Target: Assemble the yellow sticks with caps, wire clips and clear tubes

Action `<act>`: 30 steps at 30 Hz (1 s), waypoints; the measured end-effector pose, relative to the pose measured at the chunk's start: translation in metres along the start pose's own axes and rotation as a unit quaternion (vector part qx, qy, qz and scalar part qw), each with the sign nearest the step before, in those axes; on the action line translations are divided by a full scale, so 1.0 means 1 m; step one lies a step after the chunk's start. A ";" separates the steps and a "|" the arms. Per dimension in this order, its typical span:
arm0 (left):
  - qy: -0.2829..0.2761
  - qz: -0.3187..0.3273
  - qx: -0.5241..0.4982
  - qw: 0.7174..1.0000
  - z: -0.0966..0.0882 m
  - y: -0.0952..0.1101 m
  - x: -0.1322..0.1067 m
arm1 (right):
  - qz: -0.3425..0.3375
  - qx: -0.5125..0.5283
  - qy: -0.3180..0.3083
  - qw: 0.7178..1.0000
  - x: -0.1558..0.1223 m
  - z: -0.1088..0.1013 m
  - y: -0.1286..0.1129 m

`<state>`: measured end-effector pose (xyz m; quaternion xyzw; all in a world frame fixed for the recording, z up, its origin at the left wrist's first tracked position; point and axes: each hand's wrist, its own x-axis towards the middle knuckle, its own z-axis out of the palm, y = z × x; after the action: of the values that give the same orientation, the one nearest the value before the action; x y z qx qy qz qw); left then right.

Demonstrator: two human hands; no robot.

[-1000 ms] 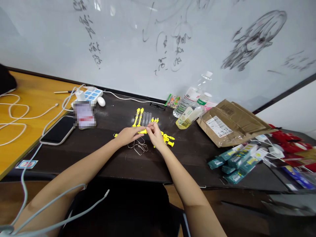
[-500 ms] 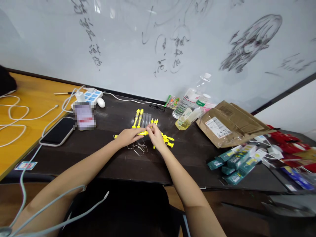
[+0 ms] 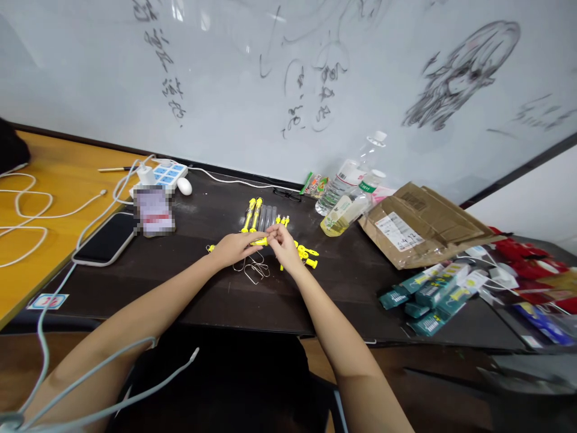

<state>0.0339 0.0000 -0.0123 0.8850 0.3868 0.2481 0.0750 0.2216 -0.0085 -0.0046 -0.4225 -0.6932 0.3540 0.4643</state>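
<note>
Both hands are at work over the middle of the dark desk (image 3: 198, 307), fingertips close together. The left hand (image 3: 232, 249) is closed on a yellow plastic piece (image 3: 259, 242), with thumb and fingers on either side of it. The right hand (image 3: 282, 245) pinches at the right end of the same piece; the exact contact of its fingertips is too small to tell. The piece lies crosswise between the hands, near side of the laid-out parts.

On the far side of the hands, from left to right: two yellow plastic rods (image 3: 255, 214), a row of clear tubes (image 3: 269, 215) and small yellow fittings (image 3: 283, 221). Bent metal wires (image 3: 255, 269) lie just to the near side of the left hand. Loose yellow parts (image 3: 311, 263) lie beside the right hand, to its right.

Farther right are two plastic bottles (image 3: 347, 210), a brown parcel (image 3: 421, 222) and green boxes (image 3: 439, 297). A smartphone (image 3: 107, 239) lies at the left, near a power strip (image 3: 167, 174)
</note>
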 end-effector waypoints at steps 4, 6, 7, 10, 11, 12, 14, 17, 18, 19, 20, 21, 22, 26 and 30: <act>-0.001 -0.001 -0.002 1.000 0.001 -0.001 0.000 | 0.008 -0.023 0.010 1.000 -0.001 0.000 0.001; 0.001 0.004 -0.003 1.000 0.001 -0.001 -0.001 | 0.015 -0.029 0.005 0.999 -0.001 0.000 0.002; 0.002 0.006 -0.002 1.000 0.001 -0.001 -0.001 | 0.016 -0.027 0.002 1.000 -0.001 0.000 0.002; 0.001 0.005 -0.003 1.000 0.001 -0.001 0.000 | 0.009 -0.014 -0.002 1.000 -0.001 0.001 0.001; 0.001 0.003 -0.004 1.000 0.001 -0.001 0.000 | 0.005 -0.009 -0.001 1.000 -0.001 0.001 0.000; 0.000 0.001 -0.005 1.000 0.000 -0.001 0.000 | 0.002 -0.004 0.001 1.000 -0.001 0.001 -0.001; 0.000 0.001 -0.007 1.000 -0.001 0.000 0.000 | -0.003 0.005 0.002 1.000 0.000 0.001 -0.002; 0.005 0.003 -0.009 1.000 -0.001 0.000 0.000 | -0.006 0.016 -0.002 1.000 0.000 0.000 -0.002; 0.006 0.004 -0.010 1.000 -0.001 0.000 0.000 | -0.006 0.016 -0.004 1.000 0.000 0.000 -0.002; 0.008 0.005 -0.011 1.000 -0.001 0.000 0.000 | -0.005 0.015 -0.003 1.000 0.000 0.000 -0.001; 0.007 0.005 -0.010 1.000 0.000 0.000 0.000 | -0.002 0.011 -0.001 1.000 0.000 -0.001 0.000; 0.006 0.005 -0.009 1.000 0.000 -0.001 0.000 | 0.002 0.004 0.003 1.000 0.000 -0.001 0.000; 0.004 0.004 -0.007 1.000 0.000 -0.001 0.000 | 0.008 -0.004 0.006 1.000 0.000 -0.001 0.000; -0.001 0.001 0.001 1.000 0.001 -0.001 0.000 | 0.017 -0.019 0.001 1.000 -0.001 -0.001 0.000; -0.005 -0.006 0.000 1.000 0.000 0.000 0.001 | 0.007 -0.004 -0.006 1.000 -0.001 0.000 0.000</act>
<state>0.0341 0.0005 -0.0121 0.8840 0.3915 0.2431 0.0784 0.2219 -0.0091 -0.0045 -0.4271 -0.6945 0.3570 0.4558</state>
